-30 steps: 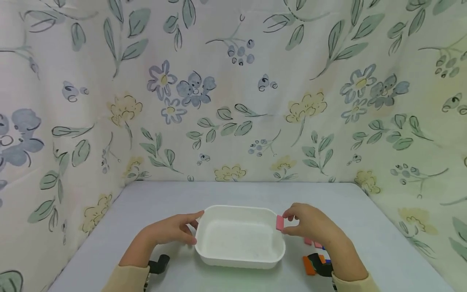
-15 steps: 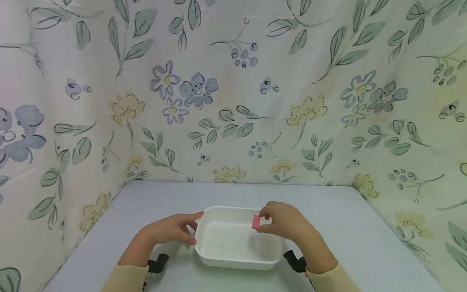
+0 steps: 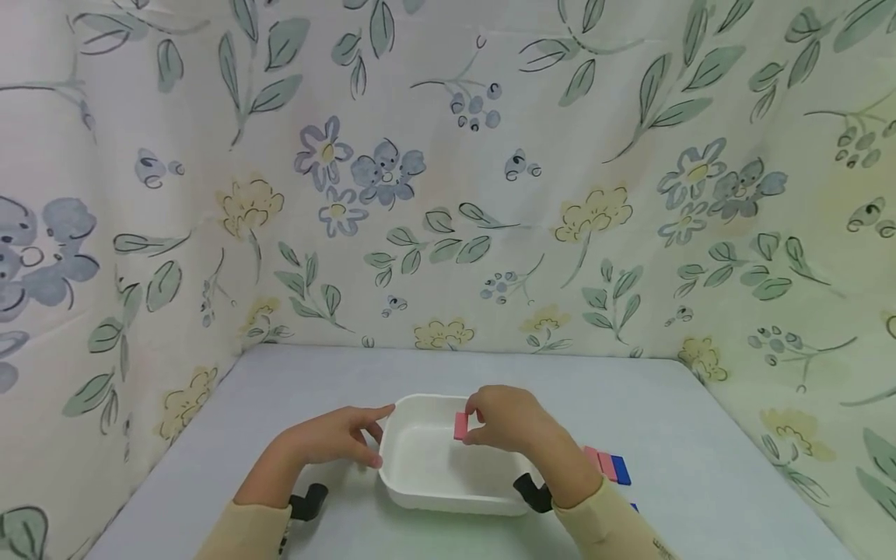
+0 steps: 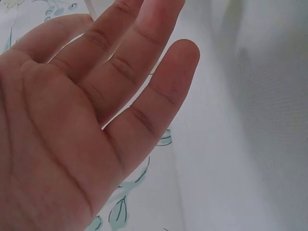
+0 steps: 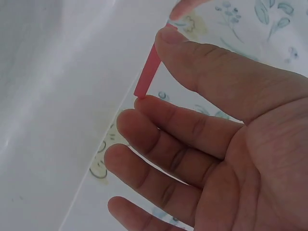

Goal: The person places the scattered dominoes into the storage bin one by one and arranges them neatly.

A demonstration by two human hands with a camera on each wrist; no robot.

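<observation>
In the head view, a small pink rectangular block (image 3: 460,426) is pinched by its two ends between the thumb and forefinger of the right hand (image 3: 507,420), just below and right of the frame's middle. The block is held over the inside of a white rectangular tray (image 3: 455,502) with rounded corners, set in the lower middle of the frame. In the right wrist view, the block is seen edge-on and slanted at upper centre, while the other fingers are spread below it and left unused for the grip.

The left hand (image 3: 341,437) is placed at the tray's left side, where the outer edge is touched by the forefinger near the far corner and by the thumb nearer the camera. In the left wrist view, its fingers are seen extended and slightly spread. The two hands are kept apart, with part of the tray between them.

To the right of the right forearm, two pink blocks (image 3: 599,462) and a blue block (image 3: 620,470) are laid side by side on the pale table (image 3: 714,482); a second blue piece (image 3: 635,507) is mostly hidden below them. Both forearms are covered by beige sleeves (image 3: 248,529). The background is filled by floral fabric (image 3: 448,179).
</observation>
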